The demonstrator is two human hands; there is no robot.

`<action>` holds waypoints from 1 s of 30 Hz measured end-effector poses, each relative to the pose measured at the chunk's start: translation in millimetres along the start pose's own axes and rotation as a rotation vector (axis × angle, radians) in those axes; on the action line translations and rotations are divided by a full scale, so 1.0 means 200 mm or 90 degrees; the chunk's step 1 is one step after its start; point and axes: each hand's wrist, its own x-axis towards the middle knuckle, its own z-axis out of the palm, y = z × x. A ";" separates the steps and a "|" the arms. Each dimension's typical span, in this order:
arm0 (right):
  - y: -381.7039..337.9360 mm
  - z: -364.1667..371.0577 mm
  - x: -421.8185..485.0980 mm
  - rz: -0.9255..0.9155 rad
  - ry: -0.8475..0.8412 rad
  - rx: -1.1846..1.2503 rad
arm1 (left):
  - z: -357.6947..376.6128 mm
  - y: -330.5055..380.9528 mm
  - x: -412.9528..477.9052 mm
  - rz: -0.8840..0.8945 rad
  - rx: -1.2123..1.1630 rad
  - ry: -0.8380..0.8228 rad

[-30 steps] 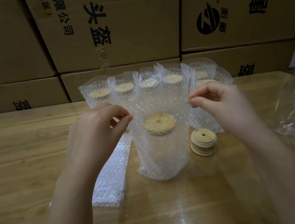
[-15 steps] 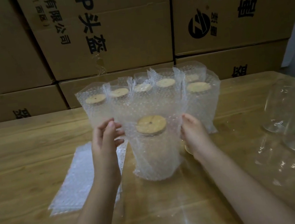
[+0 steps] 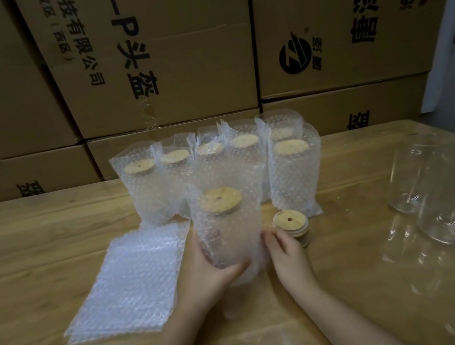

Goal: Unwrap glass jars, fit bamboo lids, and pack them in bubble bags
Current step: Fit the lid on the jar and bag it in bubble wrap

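- Left grip (image 3: 211, 271): wrapped round the lower left of the front jar (image 3: 224, 240). The thumb lies across the front near the base, and the fingers pass behind, out of sight. It is holding the jar through its bubble bag (image 3: 249, 198).
- Right grip (image 3: 285, 249): fingers curled, tips against the right edge of the same bubble bag, low down. Cannot tell whether it pinches the film or only touches it.
- The front jar stands upright on the bench (image 3: 24, 236), centre and near the person. It is inside the bubble bag, whose open top rises above the jar.
- A bamboo lid (image 3: 220, 199) sits on the mouth of the front jar, with a small hole showing in its middle.
- A stack of spare lids (image 3: 290, 223) is on the bench just right of the front jar, right behind the right grip's fingers. The top one shows a centre hole.
- A pile of flat bubble bags (image 3: 127, 282) lies on the bench to the left, just beside the left grip.
- Packed jars (image 3: 294, 174) stand close together behind the front jar. Each is upright in a bag with a lid on, and six lids can be counted.
- Bare glass jars (image 3: 414, 181) are at the right of the bench, well apart from the grips. The view there is blurred and full of reflections, so the count is unclear.
- Cardboard cartons (image 3: 173, 48) with dark print are stacked behind the bench.
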 end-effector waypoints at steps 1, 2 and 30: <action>0.01 -0.01 -0.02 -0.014 0.007 -0.037 | 0.00 -0.01 0.02 -0.005 -0.011 0.005; 0.01 -0.02 -0.04 -0.039 0.025 -0.085 | 0.00 -0.01 0.03 -0.017 -0.023 0.012; 0.00 -0.01 -0.05 -0.061 -0.131 -0.101 | 0.41 0.03 0.57 -0.094 0.002 -0.036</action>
